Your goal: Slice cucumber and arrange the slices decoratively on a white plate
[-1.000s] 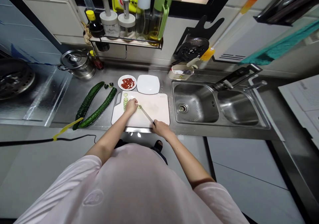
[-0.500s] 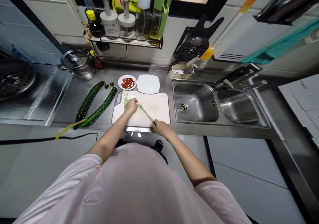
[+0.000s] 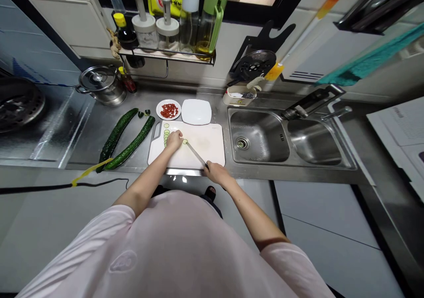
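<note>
In my right hand (image 3: 216, 172) is the handle of a knife (image 3: 196, 153), whose blade slants up to the left over the white cutting board (image 3: 207, 141). At the blade's tip lies a pale cucumber slice (image 3: 185, 142). My left hand (image 3: 174, 139) rests on the board just left of that slice, fingers curled together; what they hold, if anything, is too small to make out. Beside it runs a row of cucumber slices (image 3: 166, 133), partly covered by the hand. Two long green cucumbers (image 3: 116, 134) lie left of the board, with small cut ends (image 3: 147, 112) behind them.
Behind the board stand a plate of chopped red pieces (image 3: 159, 111) and a white square dish (image 3: 196, 111). To the right is a double sink (image 3: 260, 156). A lidded pot (image 3: 102, 85) stands at the back left, and a shelf (image 3: 155, 55) holds bottles and jars.
The knife and right hand have shifted very slightly. My left hand stays in nearly the same place, and the whole view has drifted a little.
</note>
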`<state>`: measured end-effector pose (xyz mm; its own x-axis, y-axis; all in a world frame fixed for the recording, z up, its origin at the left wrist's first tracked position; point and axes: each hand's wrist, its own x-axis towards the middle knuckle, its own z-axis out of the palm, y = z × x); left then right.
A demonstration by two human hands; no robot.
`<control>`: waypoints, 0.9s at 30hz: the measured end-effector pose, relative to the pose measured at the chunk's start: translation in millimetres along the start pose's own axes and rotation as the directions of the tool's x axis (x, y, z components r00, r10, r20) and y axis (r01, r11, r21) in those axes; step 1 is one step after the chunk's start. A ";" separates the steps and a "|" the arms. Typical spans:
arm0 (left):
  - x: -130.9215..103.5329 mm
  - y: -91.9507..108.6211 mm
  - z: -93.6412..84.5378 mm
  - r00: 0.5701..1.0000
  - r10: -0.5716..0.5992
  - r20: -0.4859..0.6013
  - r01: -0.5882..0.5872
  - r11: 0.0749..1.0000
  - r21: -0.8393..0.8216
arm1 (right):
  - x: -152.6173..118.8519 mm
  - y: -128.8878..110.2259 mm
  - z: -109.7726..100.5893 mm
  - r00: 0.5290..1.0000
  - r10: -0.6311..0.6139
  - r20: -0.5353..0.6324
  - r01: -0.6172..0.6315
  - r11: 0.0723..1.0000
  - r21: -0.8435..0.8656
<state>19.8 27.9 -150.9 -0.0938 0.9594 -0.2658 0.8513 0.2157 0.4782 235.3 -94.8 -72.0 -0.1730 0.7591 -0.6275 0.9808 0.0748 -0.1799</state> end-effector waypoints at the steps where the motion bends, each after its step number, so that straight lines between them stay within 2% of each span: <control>1: 0.1 0.1 -0.1 1.000 0.001 -0.001 -0.001 1.000 0.000 | 2.2 -0.6 -0.3 1.000 -0.004 -0.002 0.004 1.000 -0.001; 9: 0.0 1.0 -1.3 1.000 -0.004 0.004 0.004 1.000 -0.006 | 14.2 -6.0 -3.9 1.000 -0.017 -0.019 0.017 1.000 0.006; 27: 5.2 -3.6 3.7 1.000 -0.001 -0.002 0.001 1.000 -0.025 | 14.4 -7.7 -5.5 1.000 -0.012 -0.016 0.013 1.000 0.014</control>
<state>18.2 31.4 -157.1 -0.0958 0.9597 -0.2644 0.8382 0.2210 0.4985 225.7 -80.9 -75.5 -0.1838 0.7682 -0.6133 0.9772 0.0755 -0.1983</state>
